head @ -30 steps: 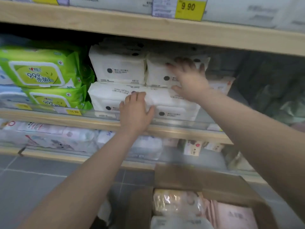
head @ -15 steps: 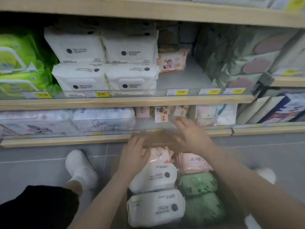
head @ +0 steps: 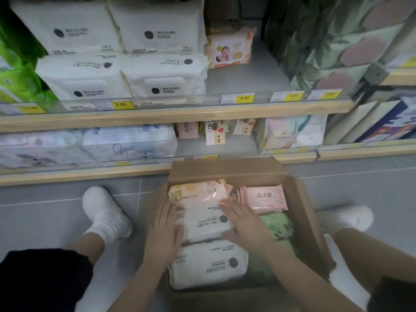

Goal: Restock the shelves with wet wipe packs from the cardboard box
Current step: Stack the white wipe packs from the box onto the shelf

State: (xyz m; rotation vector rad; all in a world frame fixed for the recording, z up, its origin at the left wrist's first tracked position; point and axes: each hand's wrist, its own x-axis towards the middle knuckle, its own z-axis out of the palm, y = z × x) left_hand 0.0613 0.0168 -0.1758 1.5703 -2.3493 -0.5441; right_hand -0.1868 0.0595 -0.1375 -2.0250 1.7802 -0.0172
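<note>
Both hands in the brown cardboard box (head: 227,170) at lower centre: left hand (head: 165,233) and right hand (head: 244,224), fingers spread flat, clasp the sides of a white rectangular wet-wipe pack (head: 203,222), not lifted.

Lighting was dim and even, with a cool greenish-grey cast. No distinct light source was visible. Deep shadow lay behind the white packs (head: 155,30) at the upper shelf's back. Wide-angle distortion bowed the wooden shelf edge (head: 175,115) and stretched the frame corners. Focus was soft overall; price labels (head: 244,98) at right appeared blurred, possibly from head movement.
</note>
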